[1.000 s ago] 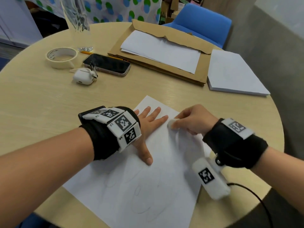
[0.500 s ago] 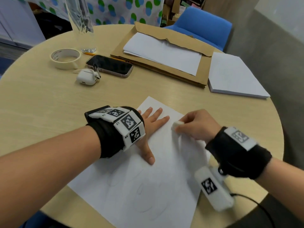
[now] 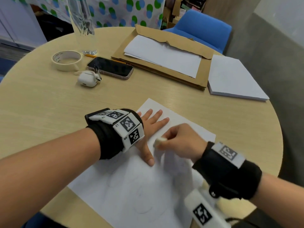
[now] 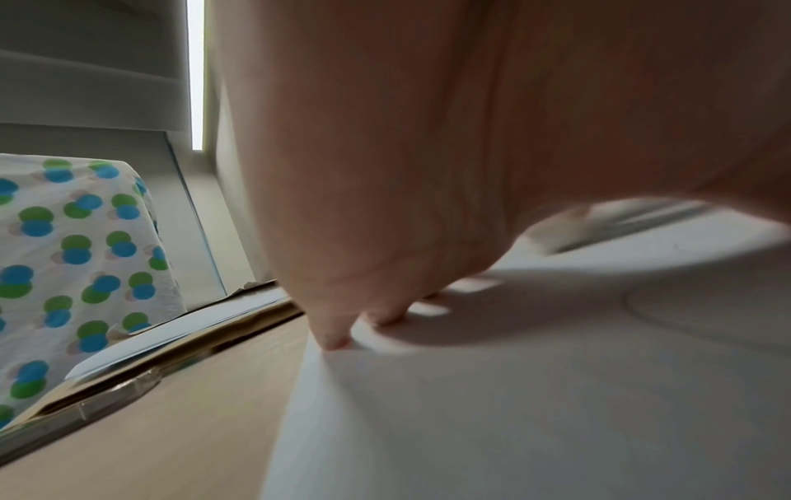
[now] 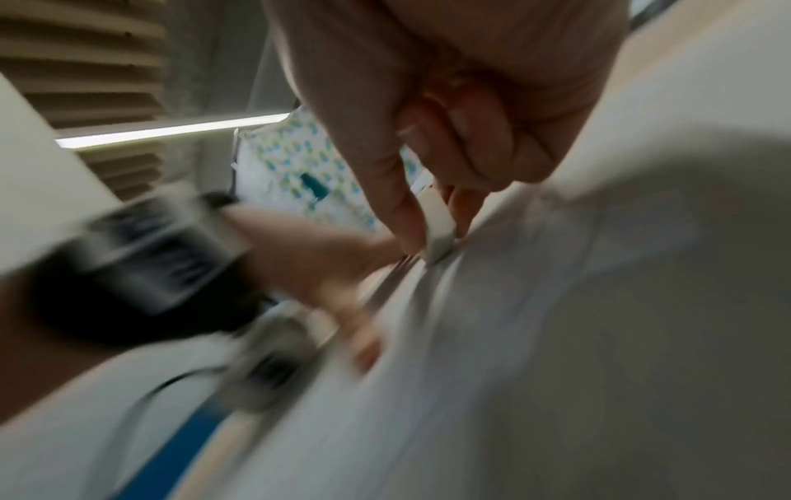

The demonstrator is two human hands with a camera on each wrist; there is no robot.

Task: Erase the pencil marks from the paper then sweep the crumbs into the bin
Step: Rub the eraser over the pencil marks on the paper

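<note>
Paper [image 3: 131, 195] lay on the table [image 3: 41, 104], pinned by the flat, spread left hand [image 3: 148, 129] so it would not slide while the right hand [image 3: 181, 142] pinched the eraser [image 3: 158, 141] against it

The paper [image 3: 131, 191] is white with faint grey pencil lines. The eraser [image 3: 159, 141] is white. The table [image 3: 41, 99] is light tan. The phone [image 3: 110, 67] is black. The chair [image 3: 204, 28] is blue.
</note>
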